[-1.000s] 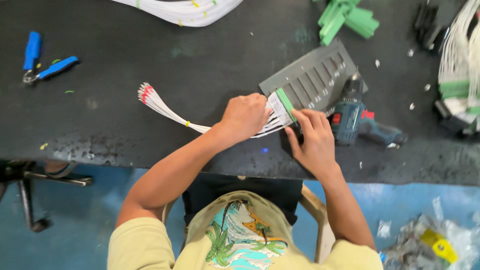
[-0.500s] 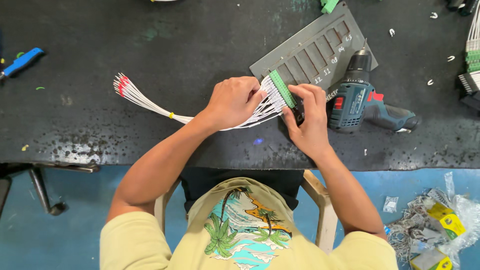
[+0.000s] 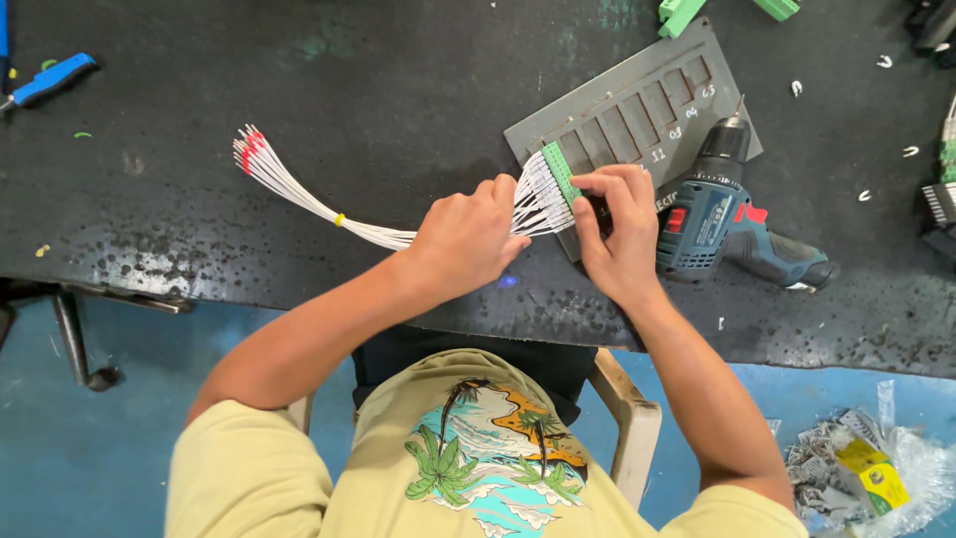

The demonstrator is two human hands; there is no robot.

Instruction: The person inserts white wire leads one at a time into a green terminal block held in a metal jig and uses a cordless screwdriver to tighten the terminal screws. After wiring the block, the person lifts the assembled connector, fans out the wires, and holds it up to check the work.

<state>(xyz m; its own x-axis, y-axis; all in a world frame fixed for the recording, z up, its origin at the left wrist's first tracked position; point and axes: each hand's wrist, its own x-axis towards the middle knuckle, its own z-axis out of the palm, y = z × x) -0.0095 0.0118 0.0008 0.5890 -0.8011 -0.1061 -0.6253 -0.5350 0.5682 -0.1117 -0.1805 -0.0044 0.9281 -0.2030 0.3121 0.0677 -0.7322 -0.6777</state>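
Observation:
My left hand (image 3: 466, 237) is closed around a bundle of white wires (image 3: 299, 194) near its right end. The bundle's red-tipped free ends fan out far to the left, and a small yellow tie binds it partway along. At the right end, the wires run into a green terminal block (image 3: 561, 172). My right hand (image 3: 619, 231) pinches that block from the right side. Both hands sit over the black worktable (image 3: 398, 90), at the lower edge of a grey slotted plate (image 3: 637, 100).
A teal cordless drill (image 3: 719, 214) lies just right of my right hand. A blue-handled tool (image 3: 48, 80) is at the far left. Green connector parts (image 3: 687, 12) lie at the top edge. A plastic bag of scraps (image 3: 866, 468) is on the blue floor.
The view shifted, so the table items appear lower and further right. My hands stay on the wire bundle and green block, with the fingers slightly rearranged.

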